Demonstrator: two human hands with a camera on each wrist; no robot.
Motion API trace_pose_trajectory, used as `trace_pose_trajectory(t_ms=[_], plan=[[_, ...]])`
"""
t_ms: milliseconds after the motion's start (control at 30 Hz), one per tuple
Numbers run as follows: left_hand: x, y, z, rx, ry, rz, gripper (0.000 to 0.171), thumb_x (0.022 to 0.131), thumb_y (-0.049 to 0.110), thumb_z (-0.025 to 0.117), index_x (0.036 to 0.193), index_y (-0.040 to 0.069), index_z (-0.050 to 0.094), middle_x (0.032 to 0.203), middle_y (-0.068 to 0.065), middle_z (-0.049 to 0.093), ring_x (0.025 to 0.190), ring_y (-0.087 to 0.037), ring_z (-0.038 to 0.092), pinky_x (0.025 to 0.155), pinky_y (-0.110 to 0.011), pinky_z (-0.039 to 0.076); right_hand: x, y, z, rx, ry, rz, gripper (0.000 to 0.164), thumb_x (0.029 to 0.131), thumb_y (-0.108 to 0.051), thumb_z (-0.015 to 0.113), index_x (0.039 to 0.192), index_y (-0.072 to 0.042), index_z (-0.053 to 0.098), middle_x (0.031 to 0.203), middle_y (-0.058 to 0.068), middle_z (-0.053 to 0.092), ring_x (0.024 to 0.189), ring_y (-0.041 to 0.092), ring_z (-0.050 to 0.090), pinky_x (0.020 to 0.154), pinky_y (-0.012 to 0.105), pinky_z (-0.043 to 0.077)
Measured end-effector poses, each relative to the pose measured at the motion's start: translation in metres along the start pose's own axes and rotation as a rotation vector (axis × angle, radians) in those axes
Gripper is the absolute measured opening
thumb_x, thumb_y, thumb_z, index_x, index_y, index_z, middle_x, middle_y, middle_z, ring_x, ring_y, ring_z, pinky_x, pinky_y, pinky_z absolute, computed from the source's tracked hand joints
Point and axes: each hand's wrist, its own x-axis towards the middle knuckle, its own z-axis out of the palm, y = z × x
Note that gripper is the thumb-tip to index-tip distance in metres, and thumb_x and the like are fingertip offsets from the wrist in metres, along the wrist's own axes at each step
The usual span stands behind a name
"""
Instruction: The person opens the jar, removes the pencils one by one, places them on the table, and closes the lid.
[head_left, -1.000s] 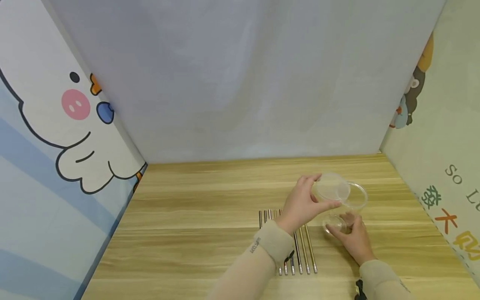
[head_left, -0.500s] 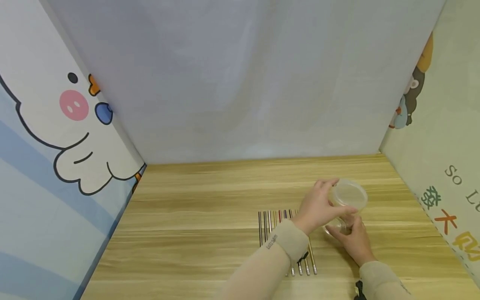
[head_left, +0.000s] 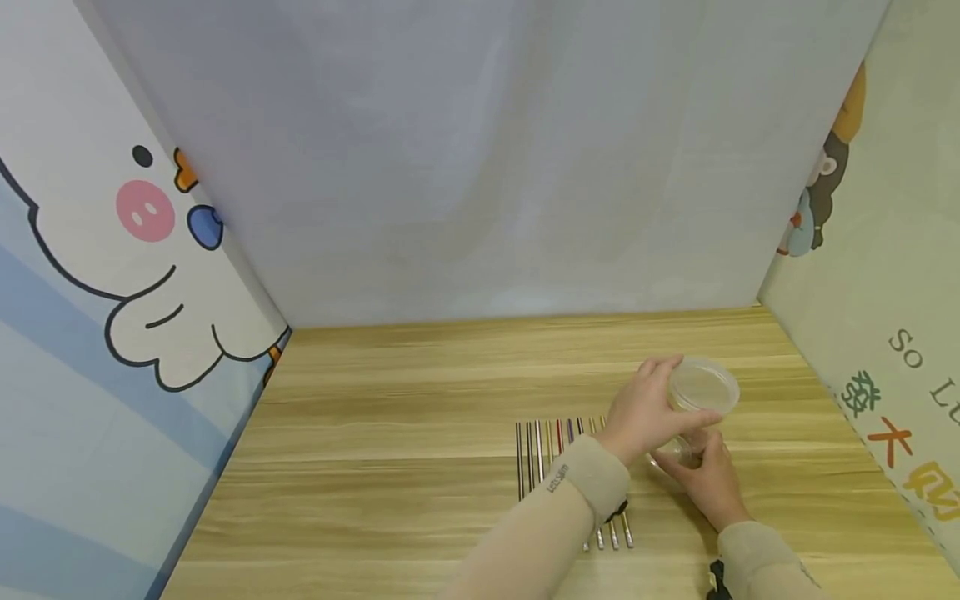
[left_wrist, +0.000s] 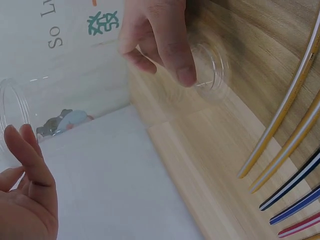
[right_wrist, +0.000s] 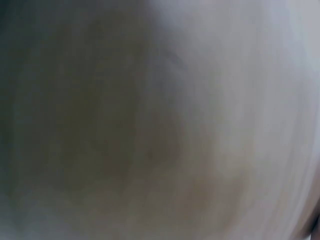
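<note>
A tall clear plastic jar (left_wrist: 215, 75) stands on the wooden table, its see-through wall running across the left wrist view. My right hand (head_left: 708, 483) grips it low down by the base, thumb and fingers on either side. Over the jar's mouth lies a round translucent lid (head_left: 705, 385), which my left hand (head_left: 648, 412) holds at the edge between thumb and fingers. Fingers of the left hand (left_wrist: 30, 165) show right at the rim in the left wrist view. The right wrist view is only a blur.
Several pencils (head_left: 519, 458) lie side by side left of the jar, partly hidden under the left forearm. Behind the wooden table (head_left: 390, 392) rises a pale grey wall (head_left: 480, 167). Printed cartoon panels stand on both sides.
My left hand has moved right with the lid, which now covers the jar's open mouth instead of sitting left of it. The right hand has stayed at the base.
</note>
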Motion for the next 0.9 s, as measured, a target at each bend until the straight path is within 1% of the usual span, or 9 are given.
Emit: trace_pose_trajectory(t_ms=[67, 200, 367, 467, 533, 600, 667, 767, 900], plan=[[0.0, 0.0, 0.001, 0.007, 0.01, 0.009, 0.085, 0.08, 0.054, 0.077, 0.15, 0.021, 0.043, 0.143, 0.005, 0.053, 0.121, -0.009, 0.057, 0.092, -0.021, 0.049, 0.0, 0.0, 0.0, -0.008, 0.0, 0.003, 0.07, 0.088, -0.027, 0.076, 0.131, 0.007, 0.033, 0.137, 0.031, 0.046, 0.118, 0.042, 0.045, 0.095, 0.055, 0.039], [-0.003, -0.002, 0.006, -0.011, 0.045, 0.005, 0.084, 0.079, 0.056, 0.077, 0.149, 0.021, 0.044, 0.143, 0.005, 0.054, 0.121, -0.009, 0.057, 0.093, -0.022, 0.05, -0.001, -0.001, -0.001, -0.032, -0.004, 0.017, 0.068, 0.088, -0.027, 0.076, 0.129, 0.008, 0.034, 0.129, 0.029, 0.048, 0.109, 0.036, 0.046, 0.087, 0.047, 0.04], [-0.009, -0.005, 0.012, -0.067, 0.087, 0.002, 0.085, 0.078, 0.057, 0.078, 0.148, 0.02, 0.045, 0.142, 0.006, 0.054, 0.121, -0.008, 0.057, 0.094, -0.024, 0.051, -0.002, 0.0, -0.001, -0.039, -0.016, 0.037, 0.072, 0.087, -0.027, 0.076, 0.131, 0.01, 0.032, 0.123, 0.029, 0.047, 0.108, 0.038, 0.046, 0.087, 0.049, 0.04], [-0.012, -0.008, 0.014, -0.105, 0.097, 0.02, 0.086, 0.079, 0.056, 0.077, 0.149, 0.02, 0.044, 0.144, 0.006, 0.052, 0.109, -0.004, 0.058, 0.094, -0.022, 0.05, -0.003, -0.001, -0.002, -0.036, -0.018, 0.045, 0.071, 0.087, -0.026, 0.075, 0.129, 0.01, 0.032, 0.12, 0.028, 0.046, 0.108, 0.039, 0.045, 0.086, 0.048, 0.039], [-0.013, -0.011, 0.014, -0.133, 0.103, 0.033, 0.083, 0.08, 0.054, 0.077, 0.149, 0.019, 0.044, 0.145, 0.006, 0.051, 0.092, 0.001, 0.058, 0.09, -0.018, 0.049, -0.003, -0.001, -0.002, -0.036, -0.009, 0.042, 0.066, 0.087, -0.024, 0.076, 0.125, 0.01, 0.034, 0.118, 0.027, 0.047, 0.106, 0.038, 0.045, 0.084, 0.047, 0.039], [-0.015, -0.012, 0.014, -0.164, 0.108, 0.036, 0.079, 0.082, 0.051, 0.077, 0.148, 0.02, 0.045, 0.144, 0.006, 0.051, 0.076, 0.005, 0.052, 0.08, -0.013, 0.048, -0.003, -0.002, -0.002, -0.041, 0.005, 0.031, 0.063, 0.086, -0.022, 0.076, 0.122, 0.009, 0.035, 0.118, 0.028, 0.048, 0.105, 0.038, 0.046, 0.084, 0.046, 0.039], [-0.017, -0.014, 0.014, -0.201, 0.115, 0.033, 0.074, 0.085, 0.047, 0.076, 0.146, 0.019, 0.047, 0.144, 0.006, 0.052, 0.068, 0.006, 0.048, 0.07, -0.011, 0.046, -0.003, -0.002, -0.001, -0.038, 0.017, 0.021, 0.06, 0.085, -0.02, 0.076, 0.12, 0.009, 0.036, 0.118, 0.029, 0.049, 0.106, 0.039, 0.047, 0.084, 0.046, 0.038], [-0.019, -0.015, 0.014, -0.263, 0.122, 0.017, 0.066, 0.087, 0.041, 0.076, 0.144, 0.02, 0.05, 0.142, 0.008, 0.052, 0.066, 0.007, 0.047, 0.06, -0.01, 0.045, -0.002, -0.001, -0.001, -0.033, 0.022, 0.011, 0.06, 0.085, -0.019, 0.077, 0.121, 0.009, 0.038, 0.122, 0.03, 0.05, 0.108, 0.039, 0.047, 0.086, 0.046, 0.038], [-0.021, -0.017, 0.013, -0.285, 0.133, 0.012, 0.063, 0.087, 0.038, 0.077, 0.141, 0.02, 0.051, 0.139, 0.008, 0.053, 0.066, 0.007, 0.047, 0.057, -0.011, 0.045, -0.001, -0.001, -0.001, -0.022, 0.017, 0.02, 0.063, 0.086, -0.021, 0.077, 0.124, 0.01, 0.037, 0.127, 0.031, 0.049, 0.111, 0.041, 0.047, 0.088, 0.047, 0.037]])
